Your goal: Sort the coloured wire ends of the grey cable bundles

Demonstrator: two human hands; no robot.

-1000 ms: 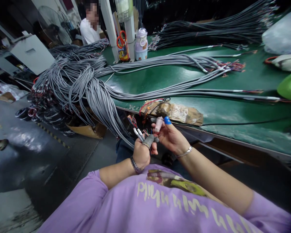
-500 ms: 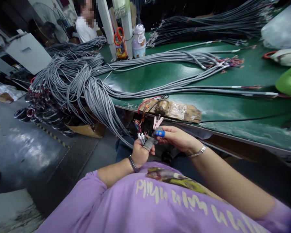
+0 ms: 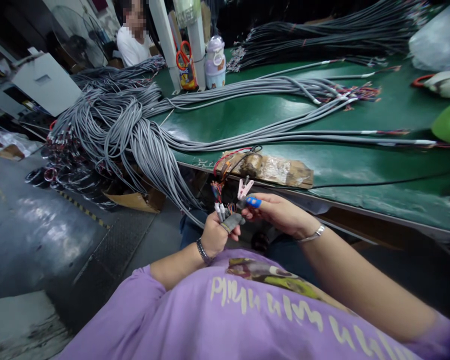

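Note:
My left hand [image 3: 214, 237] is closed around the ends of several grey cables [image 3: 220, 212], whose coloured wires [image 3: 216, 191] fan out above the fist. A grey covering wraps its thumb. Just to the right, my right hand [image 3: 273, 212] has its thumb and finger pinched together, with blue tape on one digit. Whatever lies between its fingertips is too small to make out. A pink clip [image 3: 245, 187] stands directly above those fingertips; I cannot tell whether the hand touches it.
A wooden block [image 3: 292, 172] with red and black leads lies along the green bench [image 3: 363, 172] edge. Grey cable bundles [image 3: 135, 125] hang over the left side. A bottle [image 3: 215, 62], scissors [image 3: 183, 55] and black cables [image 3: 322, 40] stand or lie farther back. A person [image 3: 133, 42] is beyond.
My right hand has drawn slightly to the right, away from the left hand. The left hand keeps hold of the cables, their wires now more upright. The view has shifted a little.

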